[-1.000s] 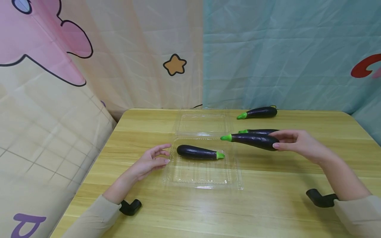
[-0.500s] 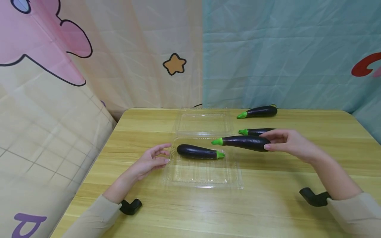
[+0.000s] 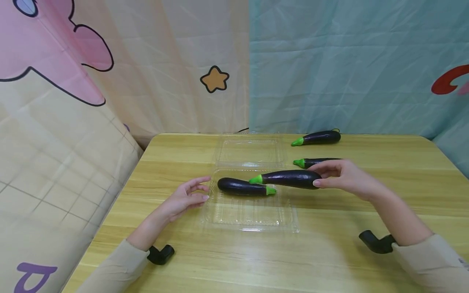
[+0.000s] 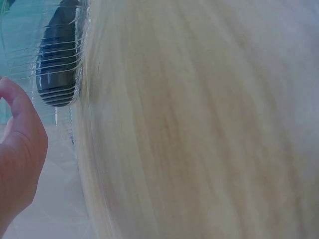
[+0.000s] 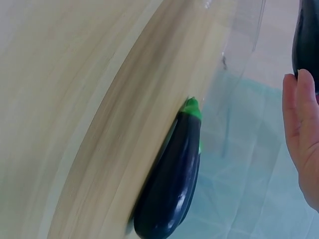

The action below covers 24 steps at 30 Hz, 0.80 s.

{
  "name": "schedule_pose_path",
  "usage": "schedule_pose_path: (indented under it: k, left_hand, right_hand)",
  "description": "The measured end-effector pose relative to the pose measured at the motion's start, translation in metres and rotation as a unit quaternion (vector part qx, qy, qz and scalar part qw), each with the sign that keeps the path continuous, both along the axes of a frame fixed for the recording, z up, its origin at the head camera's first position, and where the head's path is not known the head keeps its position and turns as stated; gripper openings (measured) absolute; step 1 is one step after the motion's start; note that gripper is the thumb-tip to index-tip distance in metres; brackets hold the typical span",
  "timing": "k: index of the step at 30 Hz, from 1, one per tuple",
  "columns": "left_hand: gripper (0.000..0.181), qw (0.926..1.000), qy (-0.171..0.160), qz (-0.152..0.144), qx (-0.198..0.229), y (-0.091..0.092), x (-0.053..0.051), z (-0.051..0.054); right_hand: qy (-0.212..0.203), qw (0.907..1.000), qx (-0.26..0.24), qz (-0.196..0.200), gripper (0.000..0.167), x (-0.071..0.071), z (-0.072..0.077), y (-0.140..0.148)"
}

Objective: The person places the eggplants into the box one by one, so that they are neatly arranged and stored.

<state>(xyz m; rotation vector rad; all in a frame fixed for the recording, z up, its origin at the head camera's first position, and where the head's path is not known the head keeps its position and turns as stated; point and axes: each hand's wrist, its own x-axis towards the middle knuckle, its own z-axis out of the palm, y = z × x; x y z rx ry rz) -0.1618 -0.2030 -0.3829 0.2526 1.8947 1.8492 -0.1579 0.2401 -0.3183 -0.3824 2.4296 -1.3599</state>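
My right hand (image 3: pixel 338 177) pinches the thick end of a dark purple eggplant (image 3: pixel 291 179) and holds it above the table, its green stem pointing left over the clear plastic clamshell box (image 3: pixel 249 219). Another eggplant (image 3: pixel 239 186) lies inside the box, stem to the right; the held one's stem overlaps it in the head view. At the box's left edge is my left hand (image 3: pixel 187 199), fingers loosely bent with nothing in them; whether they touch the plastic I cannot tell. In the right wrist view the held eggplant (image 5: pixel 306 45) shows partly, above the fingers.
Behind my right hand an eggplant (image 3: pixel 318 162) lies on the wooden table (image 3: pixel 176 162), partly hidden. Farther back lies another eggplant (image 3: pixel 322 137). The box's clear lid (image 3: pixel 250 151) is folded back flat. Black curved pieces (image 3: pixel 161 255) show by both wrists. A printed curtain (image 3: pixel 311 81) hangs behind.
My right hand has carried the held eggplant leftward, from right of the box until its stem is over the box. The left hand and the eggplant in the box have not moved.
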Motion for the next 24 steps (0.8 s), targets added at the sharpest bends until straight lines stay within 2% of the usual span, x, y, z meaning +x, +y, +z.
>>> schedule_pose_path:
  k: [7, 24]
  left_hand:
    - [0.063, 1.0, 0.001, 0.001, -0.002, 0.0, -0.001, -0.002]
    - [0.063, 1.0, 0.003, 0.0, -0.005, 0.0, 0.0, 0.0]
  right_hand:
    - [-0.009, 0.9998, -0.017, 0.006, 0.049, -0.001, 0.0, -0.014]
    - [0.006, 0.9995, -0.02, 0.024, 0.048, -0.006, -0.011, -0.045]
